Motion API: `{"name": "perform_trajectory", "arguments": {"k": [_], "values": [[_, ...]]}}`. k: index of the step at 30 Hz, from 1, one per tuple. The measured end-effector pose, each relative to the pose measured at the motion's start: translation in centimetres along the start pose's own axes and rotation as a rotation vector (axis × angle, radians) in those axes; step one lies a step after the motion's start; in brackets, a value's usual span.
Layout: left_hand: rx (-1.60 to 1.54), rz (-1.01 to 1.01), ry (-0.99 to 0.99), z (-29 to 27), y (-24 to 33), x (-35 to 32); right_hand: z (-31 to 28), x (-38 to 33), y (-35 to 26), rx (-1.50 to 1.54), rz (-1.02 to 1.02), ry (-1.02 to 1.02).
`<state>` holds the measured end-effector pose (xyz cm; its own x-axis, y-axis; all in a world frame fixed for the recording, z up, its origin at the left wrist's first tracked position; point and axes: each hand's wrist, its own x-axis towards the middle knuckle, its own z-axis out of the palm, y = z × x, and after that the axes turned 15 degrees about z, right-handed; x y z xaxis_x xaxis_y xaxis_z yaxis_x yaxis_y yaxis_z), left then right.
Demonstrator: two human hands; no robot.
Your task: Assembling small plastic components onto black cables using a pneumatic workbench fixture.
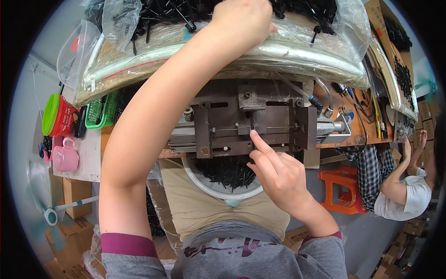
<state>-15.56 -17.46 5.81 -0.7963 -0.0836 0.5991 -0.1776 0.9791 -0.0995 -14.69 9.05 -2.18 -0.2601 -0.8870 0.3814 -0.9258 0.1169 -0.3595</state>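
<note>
A dark metal clamping fixture (274,110) lies in front of me, with a small block (243,129) at its centre. My right hand (281,176) comes from below, its index finger stretched out and its tip touching the fixture beside that block. Its other fingers are bent, and I see nothing held in them. My left hand (241,21) reaches over the fixture to a pile of thin black plastic parts (167,16) at the far side. Most of its fingers are hidden behind the hand and cut off by the upper edge, so a grip cannot be made out.
A white basin (197,179) of black parts sits at my lap below the fixture. A plastic-wrapped tray rim (316,58) borders the pile. Left stand a red-green tub (58,116), green basket (100,114) and pink cup (66,156). Another person (404,193) sits right, past an orange stool (332,188).
</note>
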Motion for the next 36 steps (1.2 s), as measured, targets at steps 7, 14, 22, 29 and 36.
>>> {"name": "perform_trajectory", "arguments": {"k": [7,14,22,29,36], "values": [[-0.168,-0.072,-0.122,-0.5,0.7,0.3,-0.5,0.6,-0.2,-0.081,-0.002,-0.034],[-0.362,-0.002,0.141,-3.9,1.9,-4.0,-3.9,4.0,0.7,0.253,0.128,-0.144],[-0.541,-0.133,0.314,-6.5,1.8,-6.1,-5.5,22.1,4.9,0.186,0.088,0.389],[-0.514,-0.059,0.357,-10.5,6.0,-10.2,-1.9,30.6,2.8,-0.143,0.491,0.176],[-0.559,-0.045,0.287,-11.2,9.3,-13.9,-0.6,31.1,3.5,-0.116,0.453,0.292]]}}
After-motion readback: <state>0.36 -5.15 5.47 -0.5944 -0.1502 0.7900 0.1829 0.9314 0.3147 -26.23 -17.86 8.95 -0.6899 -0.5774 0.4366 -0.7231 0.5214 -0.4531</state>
